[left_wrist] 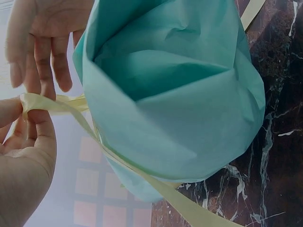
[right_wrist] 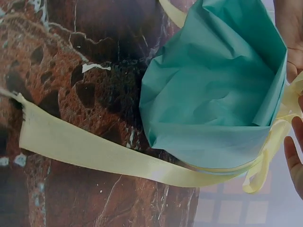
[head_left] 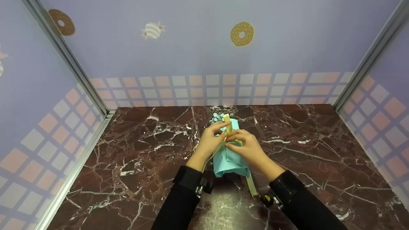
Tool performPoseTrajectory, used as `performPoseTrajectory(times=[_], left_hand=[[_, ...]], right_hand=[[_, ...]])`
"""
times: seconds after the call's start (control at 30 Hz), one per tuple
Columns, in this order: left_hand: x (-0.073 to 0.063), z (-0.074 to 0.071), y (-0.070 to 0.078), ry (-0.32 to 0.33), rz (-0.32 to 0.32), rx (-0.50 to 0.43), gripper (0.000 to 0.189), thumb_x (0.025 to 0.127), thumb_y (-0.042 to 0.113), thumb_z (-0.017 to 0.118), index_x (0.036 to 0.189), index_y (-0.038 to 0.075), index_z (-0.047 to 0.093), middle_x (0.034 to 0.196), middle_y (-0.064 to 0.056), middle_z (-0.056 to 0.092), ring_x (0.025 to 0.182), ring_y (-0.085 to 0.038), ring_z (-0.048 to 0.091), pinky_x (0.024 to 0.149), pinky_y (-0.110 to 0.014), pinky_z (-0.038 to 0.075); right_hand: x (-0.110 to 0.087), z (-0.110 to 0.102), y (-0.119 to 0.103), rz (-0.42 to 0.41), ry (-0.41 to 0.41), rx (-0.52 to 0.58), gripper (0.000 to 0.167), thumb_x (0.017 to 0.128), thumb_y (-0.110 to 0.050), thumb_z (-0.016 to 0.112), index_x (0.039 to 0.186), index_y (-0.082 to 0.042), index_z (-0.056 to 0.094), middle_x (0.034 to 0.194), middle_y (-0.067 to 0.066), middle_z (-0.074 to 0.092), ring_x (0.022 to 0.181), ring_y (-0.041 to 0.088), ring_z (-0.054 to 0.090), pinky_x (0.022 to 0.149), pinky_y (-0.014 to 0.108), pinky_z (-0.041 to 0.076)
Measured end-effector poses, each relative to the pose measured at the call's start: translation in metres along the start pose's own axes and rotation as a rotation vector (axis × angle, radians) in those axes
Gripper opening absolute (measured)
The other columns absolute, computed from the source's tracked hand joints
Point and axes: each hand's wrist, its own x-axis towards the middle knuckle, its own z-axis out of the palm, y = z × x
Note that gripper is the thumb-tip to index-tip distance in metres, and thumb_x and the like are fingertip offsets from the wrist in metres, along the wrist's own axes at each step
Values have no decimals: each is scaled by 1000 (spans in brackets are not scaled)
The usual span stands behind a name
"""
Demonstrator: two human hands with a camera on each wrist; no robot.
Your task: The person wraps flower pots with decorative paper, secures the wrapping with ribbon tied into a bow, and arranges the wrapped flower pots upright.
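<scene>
A small bouquet wrapped in teal paper [head_left: 228,159] lies on the marble table, its pale blue flowers [head_left: 217,117] at the far end. Pale yellow ribbon [head_left: 227,118] circles the wrap. My left hand [head_left: 209,139] pinches a raised length of ribbon between thumb and fingers. Beside it, my right hand [head_left: 247,145] has thumb and fingertips on the ribbon at the wrap's middle. In the left wrist view, a ribbon loop [left_wrist: 35,101] passes between fingertips. The right wrist view has the wrap's folded open bottom [right_wrist: 213,90] and a long loose ribbon tail [right_wrist: 118,163].
The dark red marble tabletop [head_left: 153,175] extends around the bouquet. Behind it stands a lilac wall [head_left: 191,57] with donut and candy pictures, and side panels close in left and right. Both wrists wear black straps with small cameras [head_left: 204,185].
</scene>
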Motion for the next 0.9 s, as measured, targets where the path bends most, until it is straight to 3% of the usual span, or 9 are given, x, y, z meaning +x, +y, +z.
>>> performPoseTrajectory(times=[0.2, 0.4, 0.73, 0.9], left_hand=[[0, -1, 0, 31, -6, -30, 34, 94, 4, 64, 127, 9, 66, 139, -12, 51, 93, -19, 60, 73, -25, 53], [0, 1, 1, 48, -9, -65, 35, 93, 2, 64, 128, 8, 65, 138, -13, 52, 89, -17, 60, 67, -24, 54], [-2, -2, -3, 70, 24, -55, 34, 93, 0, 63, 126, 6, 66, 134, -13, 56, 89, -18, 60, 66, -19, 50], [-1, -2, -4, 83, 26, -51, 35, 92, -2, 63, 126, 5, 66, 130, -12, 58, 85, -17, 60, 65, -21, 51]], right_hand=[[4, 4, 3, -57, 3, -80, 20, 77, -9, 83, 94, -1, 77, 104, 4, 68, 102, 23, 60, 90, 35, 51], [6, 8, 3, -58, 26, -111, 11, 78, -4, 80, 87, 1, 77, 97, 5, 68, 95, 24, 62, 83, 32, 54], [0, 6, 1, -8, 58, 42, 5, 83, -1, 76, 79, -4, 74, 93, 3, 68, 94, 22, 61, 87, 32, 51], [1, -3, -22, 68, 77, 155, 7, 84, 9, 69, 78, 4, 70, 94, 16, 68, 95, 29, 61, 88, 38, 50]])
